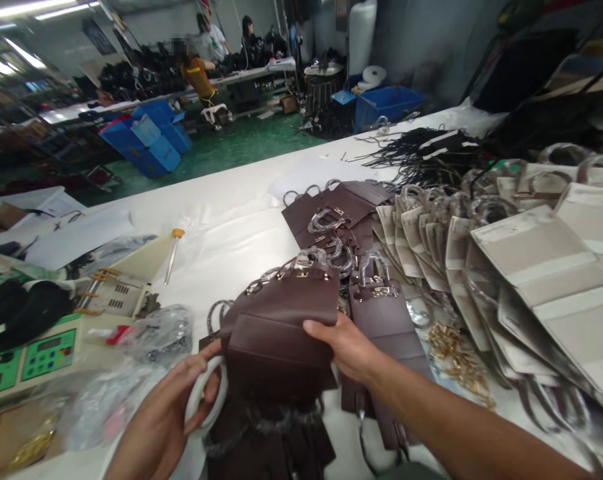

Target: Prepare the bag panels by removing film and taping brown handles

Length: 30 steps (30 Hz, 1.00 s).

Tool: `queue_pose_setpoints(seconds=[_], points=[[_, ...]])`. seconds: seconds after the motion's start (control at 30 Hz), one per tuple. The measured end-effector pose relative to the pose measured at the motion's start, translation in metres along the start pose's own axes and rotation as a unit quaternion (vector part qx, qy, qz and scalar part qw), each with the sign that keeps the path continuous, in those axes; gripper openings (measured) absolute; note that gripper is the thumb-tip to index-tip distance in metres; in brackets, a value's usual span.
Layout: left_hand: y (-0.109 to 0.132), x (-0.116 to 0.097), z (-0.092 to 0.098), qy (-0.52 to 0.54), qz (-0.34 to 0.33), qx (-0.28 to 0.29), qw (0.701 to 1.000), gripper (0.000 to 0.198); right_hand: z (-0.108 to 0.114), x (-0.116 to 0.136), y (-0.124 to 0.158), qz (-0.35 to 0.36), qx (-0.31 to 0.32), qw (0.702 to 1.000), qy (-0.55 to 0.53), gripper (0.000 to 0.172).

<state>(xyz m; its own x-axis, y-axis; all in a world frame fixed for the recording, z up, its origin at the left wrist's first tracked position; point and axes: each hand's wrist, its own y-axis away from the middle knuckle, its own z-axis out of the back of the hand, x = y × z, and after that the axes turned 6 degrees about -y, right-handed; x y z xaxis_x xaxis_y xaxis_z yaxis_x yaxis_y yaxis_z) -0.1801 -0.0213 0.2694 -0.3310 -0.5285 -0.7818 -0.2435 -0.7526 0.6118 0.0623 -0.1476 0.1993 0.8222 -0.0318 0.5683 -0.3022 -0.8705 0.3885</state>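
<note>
A dark brown handbag piece with metal fittings and plastic-wrapped handles is held up between my hands. My right hand grips its right edge, thumb on the near face and fingers behind. Around the fingers of my left hand is a white ring that looks like a thin tape roll. The left fingertips are at the bag's left edge; whether they pinch it I cannot tell. More brown bag pieces lie underneath, to the right and behind.
Beige bag pieces are stacked at the right, beside loose gold metal parts. Black straps lie at the back. On the left are a machine with green panels, plastic bags and an orange-topped tool. People sit farther off.
</note>
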Motion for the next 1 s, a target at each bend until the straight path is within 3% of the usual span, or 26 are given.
queue_pose_setpoints(seconds=[0.1,0.23,0.33,0.4,0.5,0.6,0.7,0.77,0.83,0.87,0.93,1.0], points=[[0.076,-0.010,-0.012,-0.011,-0.007,0.024,1.000,0.034,0.011,0.053,0.076,0.029,-0.056,0.997,0.051,0.057],[0.160,-0.001,-0.052,-0.031,-0.022,0.141,0.989,0.037,0.046,0.121,0.170,0.075,-0.174,0.975,0.117,0.062],[0.186,0.019,-0.084,-0.077,-0.082,0.229,0.967,0.036,0.082,0.152,0.198,0.083,-0.193,0.967,0.144,0.066],[0.185,0.043,-0.096,-0.108,-0.111,0.232,0.960,0.037,0.114,0.152,0.188,0.064,-0.163,0.971,0.163,0.063],[0.170,0.096,-0.101,-0.115,-0.068,0.191,0.972,0.033,0.172,0.125,0.145,0.017,-0.132,0.970,0.202,0.052],[0.156,0.159,-0.089,-0.110,-0.010,0.128,0.986,0.035,0.222,0.089,0.102,-0.017,-0.237,0.919,0.314,0.037],[0.151,0.210,-0.067,-0.084,0.029,0.054,0.995,0.038,0.240,0.067,0.088,0.039,-0.315,0.868,0.381,0.047],[0.151,0.234,-0.050,-0.047,0.055,0.013,0.997,0.042,0.227,0.052,0.094,0.140,-0.341,0.824,0.430,0.059],[0.151,0.253,-0.035,-0.014,0.075,-0.014,0.997,0.050,0.198,0.022,0.104,0.204,-0.303,0.807,0.465,0.061],[0.149,0.261,-0.029,0.000,0.080,-0.023,0.997,0.056,0.180,0.001,0.107,0.182,-0.244,0.832,0.463,0.056],[0.145,0.276,-0.019,0.023,0.090,-0.038,0.995,0.071,0.144,-0.053,0.105,0.057,-0.125,0.924,0.357,0.050],[0.139,0.289,-0.012,0.037,0.105,-0.033,0.993,0.082,0.116,-0.107,0.089,0.005,-0.033,0.950,0.311,0.048]])
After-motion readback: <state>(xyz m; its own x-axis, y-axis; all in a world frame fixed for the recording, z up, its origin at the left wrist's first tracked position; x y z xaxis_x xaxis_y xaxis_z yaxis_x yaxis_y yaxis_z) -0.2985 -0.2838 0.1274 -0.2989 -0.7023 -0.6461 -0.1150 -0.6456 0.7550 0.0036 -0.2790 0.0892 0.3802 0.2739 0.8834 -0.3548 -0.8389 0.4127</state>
